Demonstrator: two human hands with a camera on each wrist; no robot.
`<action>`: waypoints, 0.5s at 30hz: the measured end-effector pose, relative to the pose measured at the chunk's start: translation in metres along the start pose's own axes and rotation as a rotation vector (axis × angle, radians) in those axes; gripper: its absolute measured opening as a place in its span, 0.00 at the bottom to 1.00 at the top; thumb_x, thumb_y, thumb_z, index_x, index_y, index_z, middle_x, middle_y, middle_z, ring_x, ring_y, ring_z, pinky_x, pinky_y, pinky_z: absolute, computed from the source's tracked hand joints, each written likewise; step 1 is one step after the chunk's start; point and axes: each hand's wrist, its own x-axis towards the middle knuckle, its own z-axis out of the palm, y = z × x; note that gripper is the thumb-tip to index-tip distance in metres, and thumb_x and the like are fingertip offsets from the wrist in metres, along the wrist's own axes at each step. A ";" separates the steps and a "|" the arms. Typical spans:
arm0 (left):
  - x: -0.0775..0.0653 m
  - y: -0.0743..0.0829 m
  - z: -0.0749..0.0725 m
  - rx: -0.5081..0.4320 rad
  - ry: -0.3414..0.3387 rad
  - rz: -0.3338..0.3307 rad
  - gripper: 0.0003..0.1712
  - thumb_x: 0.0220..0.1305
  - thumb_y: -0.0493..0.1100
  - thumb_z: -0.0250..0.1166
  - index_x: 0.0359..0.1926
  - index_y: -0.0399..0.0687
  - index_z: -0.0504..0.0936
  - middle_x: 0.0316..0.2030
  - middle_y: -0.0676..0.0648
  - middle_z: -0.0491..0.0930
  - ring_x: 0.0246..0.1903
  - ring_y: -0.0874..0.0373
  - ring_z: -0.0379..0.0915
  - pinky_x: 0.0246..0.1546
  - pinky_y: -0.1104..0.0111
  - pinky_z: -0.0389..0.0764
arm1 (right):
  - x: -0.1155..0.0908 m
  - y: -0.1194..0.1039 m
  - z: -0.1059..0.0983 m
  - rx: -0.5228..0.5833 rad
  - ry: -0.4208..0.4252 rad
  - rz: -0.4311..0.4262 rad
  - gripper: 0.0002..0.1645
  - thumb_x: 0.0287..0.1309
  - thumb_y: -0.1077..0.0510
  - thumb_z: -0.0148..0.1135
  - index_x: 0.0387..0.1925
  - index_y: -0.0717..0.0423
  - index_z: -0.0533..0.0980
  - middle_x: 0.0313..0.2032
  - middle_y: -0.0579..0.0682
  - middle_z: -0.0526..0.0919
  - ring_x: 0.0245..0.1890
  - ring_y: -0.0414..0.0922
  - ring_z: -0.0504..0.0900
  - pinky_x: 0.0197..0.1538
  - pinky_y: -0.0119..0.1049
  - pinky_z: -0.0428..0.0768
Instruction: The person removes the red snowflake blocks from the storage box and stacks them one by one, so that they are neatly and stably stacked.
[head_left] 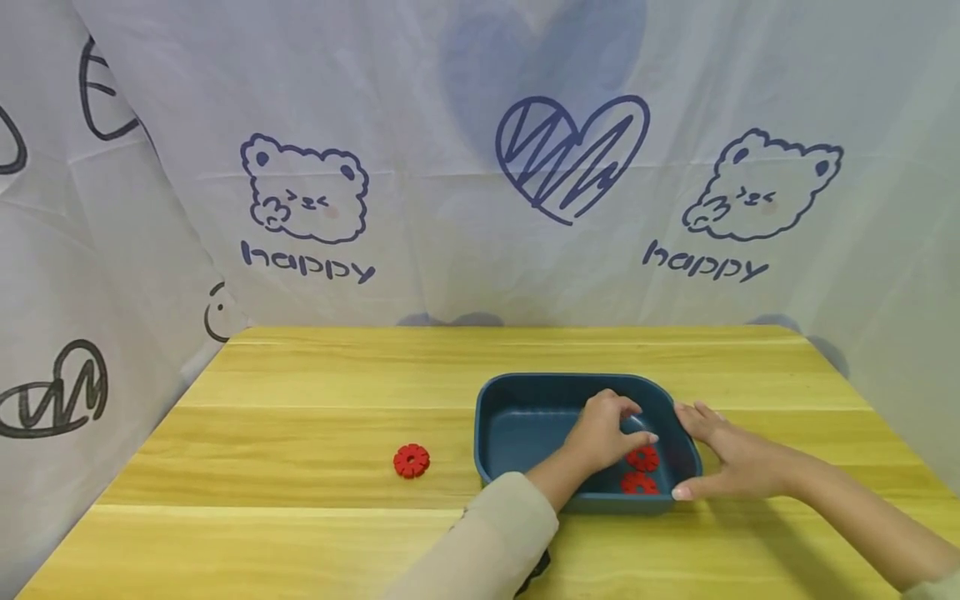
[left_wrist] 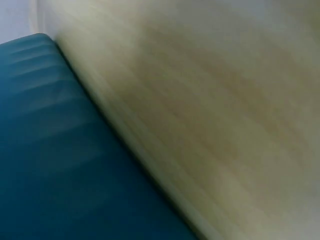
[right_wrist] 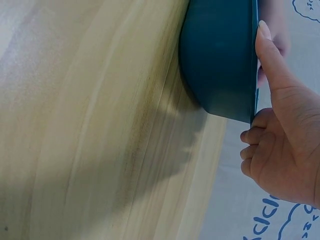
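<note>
In the head view a dark blue rectangular bin [head_left: 517,492] stands on the table. My left hand [head_left: 603,429] reaches into it from the front, thumb and fingers apart with nothing between them. Close by its thumb lie two red notched plastic discs, one farther back [head_left: 642,457] and one nearer the front wall [head_left: 639,483]. My right hand [head_left: 738,458] holds the bin's right end, thumb at the front corner and fingers at the back; in the right wrist view, its thumb [right_wrist: 272,55] lies along the rim. Another red disc [head_left: 412,461] rests on the table left of the bin.
The wooden table [head_left: 300,433] carries the bin right of its middle. White cloth [head_left: 435,200] with drawn bears and hearts hangs behind the table and along its sides. The left wrist view holds only the bin's outer wall [left_wrist: 65,145] and blurred tabletop.
</note>
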 end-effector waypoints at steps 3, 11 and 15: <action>0.001 0.001 0.002 0.059 -0.038 -0.049 0.24 0.53 0.52 0.69 0.47 0.44 0.81 0.40 0.49 0.77 0.39 0.63 0.74 0.36 0.80 0.74 | 0.000 0.000 -0.001 0.009 -0.002 0.001 0.64 0.45 0.40 0.69 0.67 0.75 0.46 0.67 0.75 0.48 0.64 0.76 0.42 0.55 0.74 0.53; 0.001 0.002 0.007 0.230 -0.130 -0.169 0.25 0.46 0.59 0.72 0.38 0.45 0.81 0.35 0.52 0.73 0.35 0.64 0.70 0.33 0.79 0.73 | 0.000 0.001 -0.001 0.007 -0.003 0.003 0.64 0.44 0.39 0.69 0.67 0.75 0.47 0.67 0.74 0.48 0.65 0.75 0.42 0.57 0.73 0.53; 0.002 0.001 0.009 0.296 -0.161 -0.179 0.23 0.45 0.60 0.72 0.33 0.47 0.80 0.33 0.53 0.72 0.34 0.64 0.67 0.32 0.80 0.72 | 0.000 0.000 -0.001 0.010 0.007 -0.012 0.64 0.45 0.40 0.69 0.67 0.75 0.47 0.67 0.74 0.48 0.65 0.75 0.42 0.57 0.73 0.53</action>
